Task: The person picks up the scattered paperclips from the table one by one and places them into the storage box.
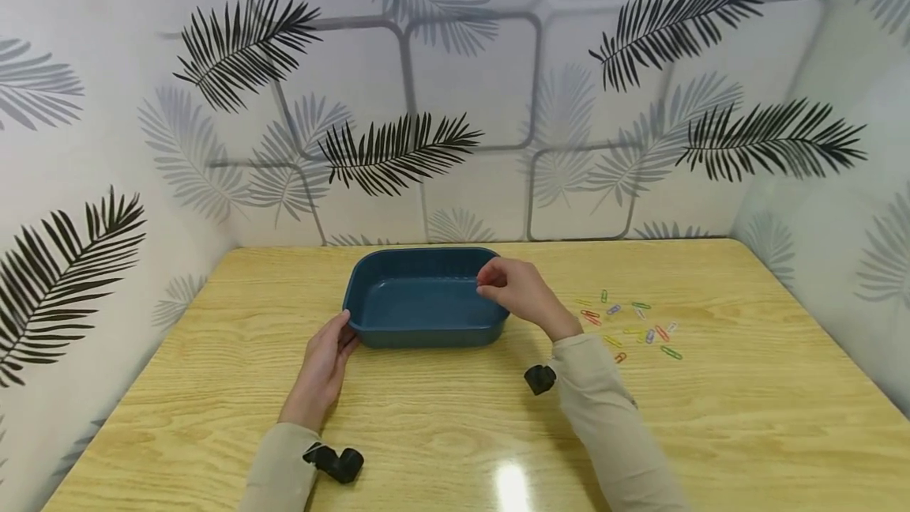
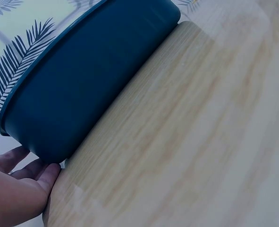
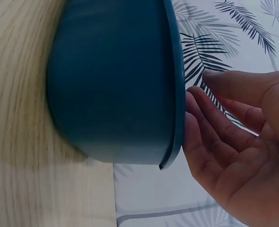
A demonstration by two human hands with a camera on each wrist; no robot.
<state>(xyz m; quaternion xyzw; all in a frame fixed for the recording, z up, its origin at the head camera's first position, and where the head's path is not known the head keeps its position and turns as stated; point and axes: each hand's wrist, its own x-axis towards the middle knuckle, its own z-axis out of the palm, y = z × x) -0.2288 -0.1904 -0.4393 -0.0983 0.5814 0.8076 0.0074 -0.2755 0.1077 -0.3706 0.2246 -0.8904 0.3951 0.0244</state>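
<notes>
A dark blue rectangular plastic tray point(image 1: 426, 338) with rounded corners stands on the table, near its back edge. At the tray's front left corner, my left hand point(image 1: 323, 370) holds the side; in the left wrist view one fingertip lies at the rim and the other fingers point(image 2: 47, 177) press low on the wall. Over the right rim hovers my right hand point(image 1: 522, 291), its fingers loosely bent. The right wrist view shows a gap between thumb and index finger, with nothing visible between them. Several coloured paper clips point(image 1: 613, 340) lie scattered right of the tray.
The wooden table point(image 1: 441, 417) has a light yellow grain. Leaf-patterned panels point(image 1: 469, 85) rise behind it and at both sides. Beige sleeves cover both forearms, each with a small black wrist camera point(image 1: 540, 379). A bright reflection shows at the front of the table.
</notes>
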